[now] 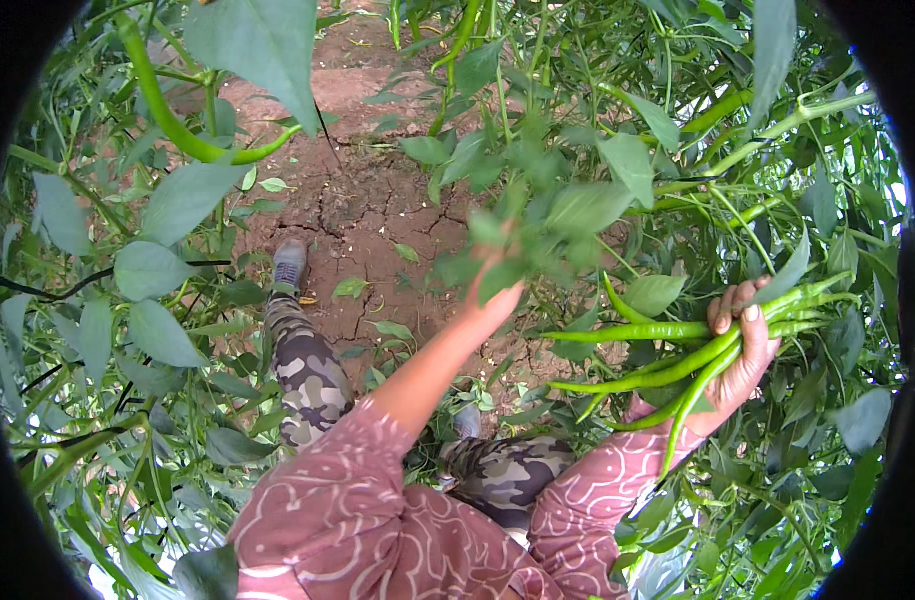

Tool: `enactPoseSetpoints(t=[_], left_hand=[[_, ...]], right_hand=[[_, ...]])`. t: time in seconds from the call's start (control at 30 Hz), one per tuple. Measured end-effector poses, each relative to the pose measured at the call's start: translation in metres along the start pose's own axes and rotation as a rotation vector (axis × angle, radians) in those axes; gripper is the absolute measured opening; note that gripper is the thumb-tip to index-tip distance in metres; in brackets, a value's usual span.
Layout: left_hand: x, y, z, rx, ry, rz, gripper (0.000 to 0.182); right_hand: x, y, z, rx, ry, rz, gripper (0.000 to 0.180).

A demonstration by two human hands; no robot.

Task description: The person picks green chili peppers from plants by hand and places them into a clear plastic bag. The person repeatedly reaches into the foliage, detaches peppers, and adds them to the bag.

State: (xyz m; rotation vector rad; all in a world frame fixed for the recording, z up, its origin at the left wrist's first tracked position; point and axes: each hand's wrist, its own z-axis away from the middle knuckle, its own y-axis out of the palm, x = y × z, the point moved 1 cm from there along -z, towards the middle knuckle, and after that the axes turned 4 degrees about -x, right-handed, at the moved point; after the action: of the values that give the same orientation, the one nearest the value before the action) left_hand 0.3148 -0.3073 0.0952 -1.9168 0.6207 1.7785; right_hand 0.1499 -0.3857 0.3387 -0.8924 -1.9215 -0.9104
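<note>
My right hand [742,337] is closed around a bunch of several long green chili peppers [675,364], whose tips fan out to the left. My left hand [495,262] reaches forward into blurred pepper leaves [532,217]; the foliage covers its fingers, so whether it grips anything is hidden. Beyond it, more green chilies [450,82] hang from the plants. At the upper left a large curved green chili [179,135] hangs close to the camera.
Dense pepper plants [157,270] rise on both sides of a path of cracked reddish soil [352,202]. Black strings [74,289] cross the left-hand plants. A thick green stem [772,131] slants across the upper right. My shoe [289,266] stands on the soil.
</note>
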Motion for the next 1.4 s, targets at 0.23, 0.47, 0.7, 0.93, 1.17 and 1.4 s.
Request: enactPoseSetpoints(t=[0.23, 0.47, 0.7, 0.93, 1.17, 1.4], left_hand=[[0.096, -0.092, 0.176, 1.368, -0.389, -0.864, 0.048], [-0.091, -0.074, -0.059, -0.035, 0.363, 0.269, 0.012], [-0.240, 0.017, -0.167, 0.939, 0.307, 0.551, 0.022], [-0.294, 0.045, -0.203, 0.445, 0.525, 0.010, 0.032], [-0.346, 0.087, -0.221, 0.642, 0.563, 0.178, 0.029], [-0.419, 0.084, -0.235, 0.504, 0.775, 0.380, 0.015]], right_hand=[[0.001, -0.001, 0.003, -0.033, -0.028, -0.033, 0.031], [0.002, 0.008, 0.005, 0.032, -0.017, -0.020, 0.041], [0.004, 0.014, 0.006, -0.066, 0.054, -0.134, 0.041], [0.007, 0.015, 0.007, -0.103, 0.045, -0.060, 0.044], [0.010, 0.021, 0.009, -0.078, 0.076, -0.094, 0.044], [0.012, 0.026, 0.010, -0.125, 0.053, -0.037, 0.045]])
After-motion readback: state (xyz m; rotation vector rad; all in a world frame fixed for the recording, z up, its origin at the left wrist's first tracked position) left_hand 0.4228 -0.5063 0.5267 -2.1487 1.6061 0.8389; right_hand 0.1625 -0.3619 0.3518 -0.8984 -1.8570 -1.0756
